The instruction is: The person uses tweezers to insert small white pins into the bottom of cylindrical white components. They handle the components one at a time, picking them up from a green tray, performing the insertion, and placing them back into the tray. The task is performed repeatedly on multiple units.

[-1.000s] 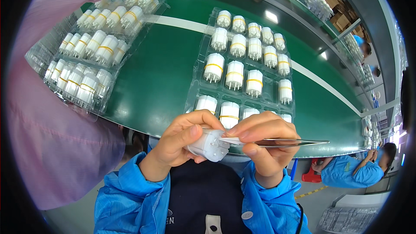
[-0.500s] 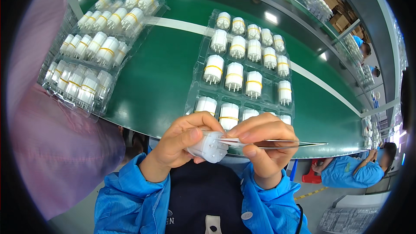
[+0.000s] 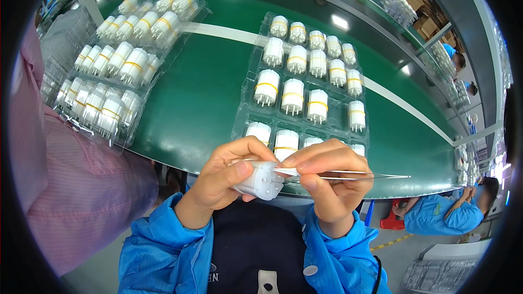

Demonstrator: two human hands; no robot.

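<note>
In my left hand [image 3: 226, 171] is a white plastic cylindrical part [image 3: 264, 181], its lobed end face turned to the right. My fingers and thumb wrap round its side, and no yellow band shows on it. My right hand [image 3: 335, 177] pinches thin metal tweezers [image 3: 376, 175] between thumb and fingers. Their narrow left end reaches the upper edge of the part's end face; the other end sticks out to the right. Whether the tips touch or grip anything there I cannot make out. Both hands are above the conveyor's near edge, close to my body.
Ahead, a clear plastic tray [image 3: 338, 98] bears rows of white pinned cylinders with yellow bands. Similar loaded trays [image 3: 117, 84] stand at the left on the green conveyor belt [image 3: 185, 98]. A person in a pink striped garment [image 3: 87, 196] is close at my left; a co-worker in blue [image 3: 441, 215] sits at the right.
The cylindrical part and the tweezers' outer end have shifted slightly upward. The person in pink has leaned away to the left, uncovering more clear trays behind.
</note>
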